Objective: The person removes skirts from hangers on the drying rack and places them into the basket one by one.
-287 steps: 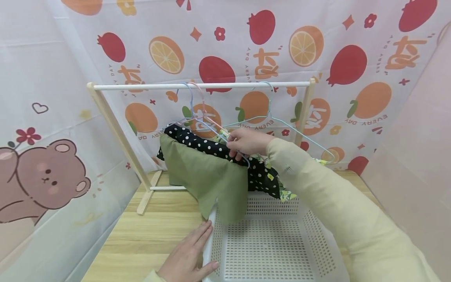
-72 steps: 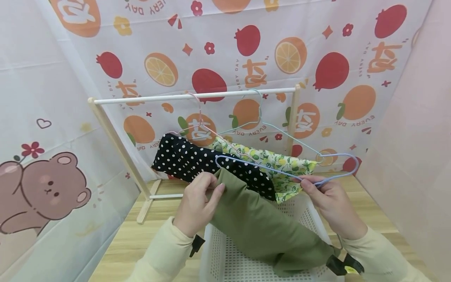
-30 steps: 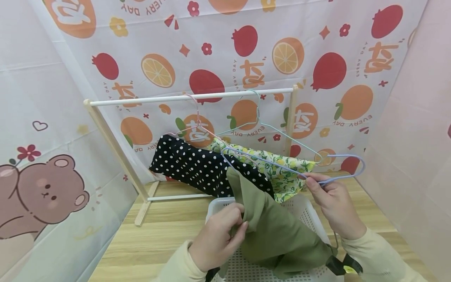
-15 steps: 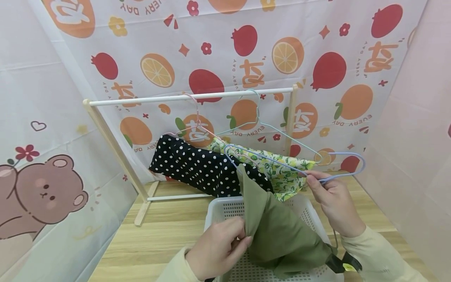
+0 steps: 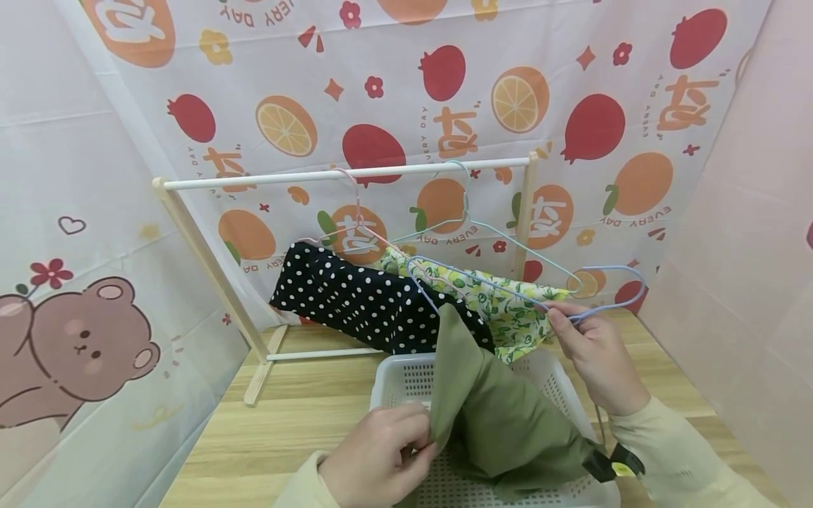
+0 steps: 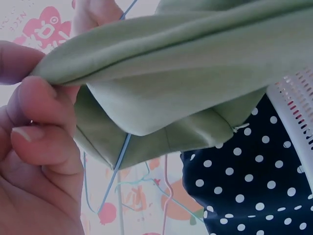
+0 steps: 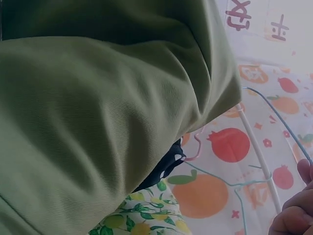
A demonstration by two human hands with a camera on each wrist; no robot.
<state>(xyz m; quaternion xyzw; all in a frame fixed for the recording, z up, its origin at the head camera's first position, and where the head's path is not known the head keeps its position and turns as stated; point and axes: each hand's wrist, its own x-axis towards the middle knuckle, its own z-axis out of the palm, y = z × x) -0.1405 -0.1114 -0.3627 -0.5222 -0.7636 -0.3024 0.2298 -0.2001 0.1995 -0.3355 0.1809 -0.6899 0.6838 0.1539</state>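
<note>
An olive-green garment (image 5: 508,416) hangs in folds above the white basket (image 5: 413,361); its exact kind is unclear. My left hand (image 5: 381,455) pinches the garment's edge between thumb and fingers, pulling it out to a point. With thumb and fingers my right hand (image 5: 597,360) grips a blue wire hanger (image 5: 610,308) close to its hook. The hanger's far end reaches over the garment's upper corner. In the left wrist view, one wire of the blue hanger (image 6: 122,151) passes into the garment's opening (image 6: 146,110), beneath the stretched edge.
Behind stands a drying rack with a white rail (image 5: 286,178). On it hang black polka-dot cloth (image 5: 343,296) on a pink hanger (image 5: 358,204) and lemon-print cloth (image 5: 517,324) by a mint hanger (image 5: 466,204). The wooden table (image 5: 286,423) lies underneath.
My left hand has moved down and slightly left, keeping the garment's edge pinched and drawing it off to the side. The right hand and blue hanger have shifted slightly left. Earlier the hanger was on the rail.
</note>
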